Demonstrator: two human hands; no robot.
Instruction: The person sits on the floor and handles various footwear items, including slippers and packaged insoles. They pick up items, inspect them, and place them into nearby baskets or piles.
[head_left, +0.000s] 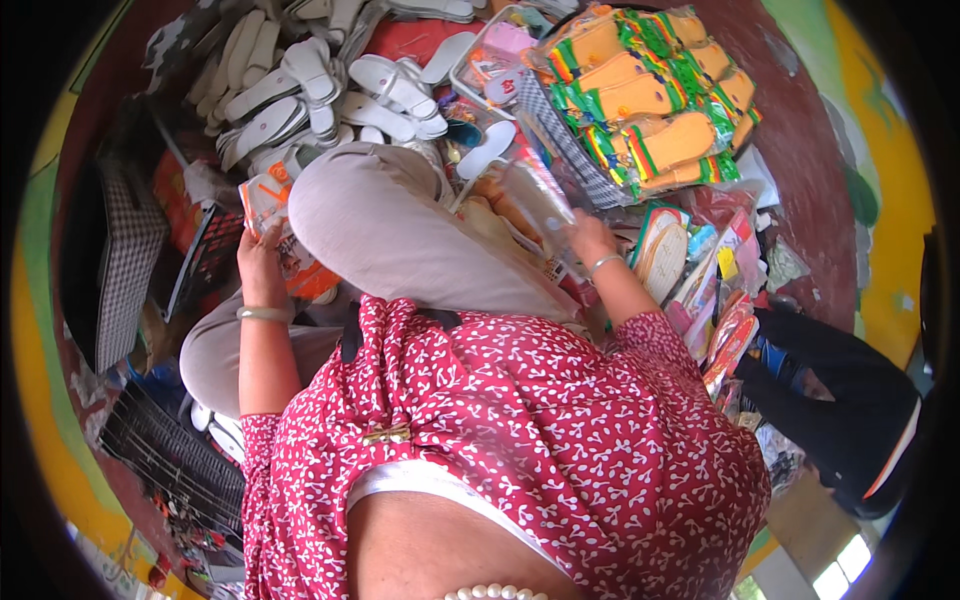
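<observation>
My left hand (261, 266) is closed on the lower edge of an orange and white printed packet (264, 200), beside my bent left knee. Off to the right, my right hand (591, 240) grips the edge of a clear plastic bag (540, 198), blurred in part; what is inside cannot be made out. White insoles (395, 88) lie in loose stacks beyond my knees. Just past the right hand, a packaged insole (662, 255) leans among other packets.
A checkered box (568, 140) at the far right carries tan insoles (640, 90) in green-edged bags. Near it stands a white basket (468, 80) of small packets. Another checkered box (130, 250) and a dark woven basket (170, 440) are at left. A dark-clothed leg (840, 390) shows at right.
</observation>
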